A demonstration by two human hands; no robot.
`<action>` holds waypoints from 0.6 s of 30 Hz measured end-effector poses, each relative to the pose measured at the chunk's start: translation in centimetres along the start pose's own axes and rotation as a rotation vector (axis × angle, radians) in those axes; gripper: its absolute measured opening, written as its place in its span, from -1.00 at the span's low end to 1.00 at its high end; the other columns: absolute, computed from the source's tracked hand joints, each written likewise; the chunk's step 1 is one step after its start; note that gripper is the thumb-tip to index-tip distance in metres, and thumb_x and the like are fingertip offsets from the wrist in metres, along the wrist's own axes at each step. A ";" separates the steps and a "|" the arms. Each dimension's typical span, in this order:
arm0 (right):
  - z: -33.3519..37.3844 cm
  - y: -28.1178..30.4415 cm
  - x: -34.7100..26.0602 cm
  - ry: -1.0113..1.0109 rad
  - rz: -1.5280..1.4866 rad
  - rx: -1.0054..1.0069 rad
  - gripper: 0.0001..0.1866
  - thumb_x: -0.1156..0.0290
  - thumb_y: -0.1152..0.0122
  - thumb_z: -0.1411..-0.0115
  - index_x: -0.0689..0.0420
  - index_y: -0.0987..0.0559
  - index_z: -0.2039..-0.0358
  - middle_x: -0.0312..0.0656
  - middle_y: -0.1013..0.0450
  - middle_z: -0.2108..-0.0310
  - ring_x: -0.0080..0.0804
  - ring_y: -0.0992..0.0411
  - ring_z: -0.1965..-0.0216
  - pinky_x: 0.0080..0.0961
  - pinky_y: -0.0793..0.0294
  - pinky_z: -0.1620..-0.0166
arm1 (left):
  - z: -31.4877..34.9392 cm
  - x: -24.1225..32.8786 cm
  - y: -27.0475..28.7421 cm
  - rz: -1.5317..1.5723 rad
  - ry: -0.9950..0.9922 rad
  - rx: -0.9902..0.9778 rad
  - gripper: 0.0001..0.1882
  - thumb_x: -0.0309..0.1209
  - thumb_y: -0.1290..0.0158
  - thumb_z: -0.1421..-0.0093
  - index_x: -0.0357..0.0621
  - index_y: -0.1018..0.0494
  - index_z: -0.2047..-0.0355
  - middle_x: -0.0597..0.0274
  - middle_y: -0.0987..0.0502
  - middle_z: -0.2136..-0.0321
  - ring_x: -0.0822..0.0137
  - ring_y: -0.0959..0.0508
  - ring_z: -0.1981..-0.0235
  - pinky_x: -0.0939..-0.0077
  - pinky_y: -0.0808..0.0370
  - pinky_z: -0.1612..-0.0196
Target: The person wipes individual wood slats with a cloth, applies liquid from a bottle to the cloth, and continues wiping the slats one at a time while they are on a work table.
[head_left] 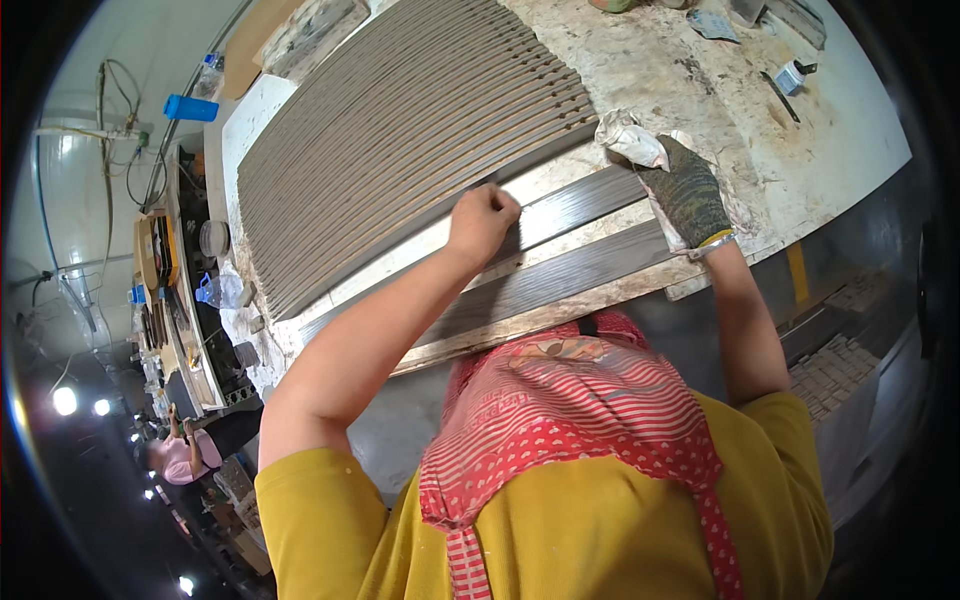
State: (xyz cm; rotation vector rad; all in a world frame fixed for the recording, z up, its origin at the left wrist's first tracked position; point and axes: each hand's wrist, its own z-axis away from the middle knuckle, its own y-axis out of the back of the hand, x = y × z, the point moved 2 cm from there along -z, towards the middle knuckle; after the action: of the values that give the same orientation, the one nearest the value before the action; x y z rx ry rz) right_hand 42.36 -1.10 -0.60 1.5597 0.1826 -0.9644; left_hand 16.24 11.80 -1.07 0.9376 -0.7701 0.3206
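1. A workshop or small factory: a long, stained workbench (700,90) carries a stack of grey grooved strips (400,130).
2. Further cluttered benches (175,300), hanging cables (120,130) and another seated worker (185,455) fill the hall.

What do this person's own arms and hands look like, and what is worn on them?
The left hand is bare, with no glove. The right hand wears a dark knit glove with speckles and a yellow-edged cuff. Both forearms are bare; short yellow sleeves end near the shoulders. No watch or jewellery shows.
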 end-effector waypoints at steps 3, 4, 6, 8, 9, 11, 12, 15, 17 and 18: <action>0.3 0.4 -0.5 -0.018 -0.009 -0.001 -0.45 0.17 -0.16 -0.09 0.26 -0.42 -0.02 0.17 -0.43 0.09 0.03 -0.41 0.04 -0.24 -0.37 -0.03 | 1.2 -0.8 2.0 0.063 0.112 -0.053 -0.88 -0.45 -0.18 0.00 -0.26 -0.49 0.53 0.13 -0.56 0.54 0.31 -0.52 0.50 0.43 -0.45 0.32; 0.3 0.3 -0.4 -0.020 -0.009 -0.002 -0.45 0.17 -0.16 -0.09 0.26 -0.42 -0.02 0.17 -0.43 0.09 0.03 -0.41 0.04 -0.24 -0.37 -0.03 | 1.0 -0.6 1.8 0.029 0.065 -0.031 -0.87 -0.45 -0.18 0.01 -0.25 -0.49 0.53 0.13 -0.55 0.55 0.30 -0.51 0.50 0.42 -0.44 0.33; 0.2 -0.1 0.0 0.009 0.004 0.051 -0.45 0.18 -0.16 -0.09 0.26 -0.42 -0.02 0.17 -0.43 0.10 0.03 -0.41 0.05 -0.24 -0.38 -0.02 | 0.4 0.5 0.5 0.011 0.025 -0.018 -0.88 -0.45 -0.18 0.01 -0.24 -0.48 0.53 0.13 -0.55 0.55 0.29 -0.50 0.51 0.41 -0.43 0.34; 0.1 -0.1 -0.1 0.001 0.005 0.032 -0.45 0.18 -0.17 -0.09 0.26 -0.42 -0.02 0.16 -0.44 0.10 0.03 -0.42 0.05 -0.24 -0.38 -0.02 | -0.2 2.6 -1.0 0.012 0.011 -0.026 -0.91 -0.47 -0.14 -0.01 -0.24 -0.48 0.53 0.13 -0.54 0.55 0.26 -0.49 0.51 0.41 -0.42 0.34; 0.0 -0.1 0.1 -0.016 0.003 0.014 -0.45 0.17 -0.17 -0.08 0.25 -0.42 -0.02 0.16 -0.44 0.10 0.03 -0.42 0.06 -0.24 -0.38 -0.02 | -0.3 2.7 -1.1 0.012 0.009 -0.029 -0.91 -0.47 -0.14 -0.01 -0.24 -0.48 0.53 0.13 -0.54 0.55 0.26 -0.49 0.51 0.41 -0.42 0.34; -0.1 -0.2 0.5 -0.015 -0.015 0.015 -0.44 0.17 -0.17 -0.08 0.25 -0.42 -0.02 0.16 -0.44 0.10 0.03 -0.42 0.06 -0.24 -0.38 -0.02 | -0.4 2.3 -0.7 0.031 0.051 -0.101 -0.92 -0.53 -0.14 -0.06 -0.22 -0.45 0.50 0.28 -0.51 0.51 0.46 -0.43 0.46 0.56 -0.39 0.32; -0.1 -0.2 0.4 -0.013 -0.035 0.015 -0.44 0.17 -0.17 -0.08 0.25 -0.42 -0.02 0.16 -0.44 0.10 0.03 -0.42 0.06 -0.23 -0.39 -0.02 | -0.6 0.4 -0.2 -0.046 -0.007 -0.050 -0.92 -0.47 -0.12 -0.02 -0.24 -0.49 0.51 0.14 -0.54 0.54 0.31 -0.50 0.50 0.47 -0.42 0.34; 0.1 0.1 -0.1 -0.020 0.005 0.046 -0.56 0.19 -0.15 -0.12 0.20 -0.47 0.06 0.12 -0.46 0.15 0.03 -0.43 0.10 -0.26 -0.41 0.07 | -0.2 1.0 0.3 0.059 0.056 -0.064 -0.93 -0.49 -0.15 0.00 -0.23 -0.50 0.54 0.17 -0.56 0.55 0.33 -0.51 0.50 0.48 -0.44 0.34; 0.3 0.0 -0.3 -0.003 0.000 0.056 -0.56 0.20 -0.15 -0.12 0.21 -0.47 0.05 0.12 -0.46 0.15 0.04 -0.43 0.10 -0.26 -0.40 0.07 | -1.1 1.5 -0.9 0.039 0.024 -0.079 -0.93 -0.50 -0.15 0.00 -0.24 -0.49 0.54 0.14 -0.55 0.56 0.31 -0.51 0.50 0.47 -0.44 0.33; 0.3 0.1 -0.2 0.011 -0.002 0.069 -0.56 0.20 -0.16 -0.12 0.21 -0.46 0.05 0.13 -0.46 0.15 0.04 -0.43 0.10 -0.25 -0.40 0.06 | -1.5 2.2 -1.6 0.039 -0.025 -0.088 -0.92 -0.49 -0.14 0.00 -0.24 -0.49 0.54 0.12 -0.55 0.56 0.29 -0.51 0.50 0.45 -0.44 0.33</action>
State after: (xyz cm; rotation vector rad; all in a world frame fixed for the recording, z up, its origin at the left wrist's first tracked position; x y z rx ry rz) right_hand 42.19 -1.30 -0.40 1.6290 0.1599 -0.9725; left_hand 19.36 11.93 -1.02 0.8457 -0.8197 0.3070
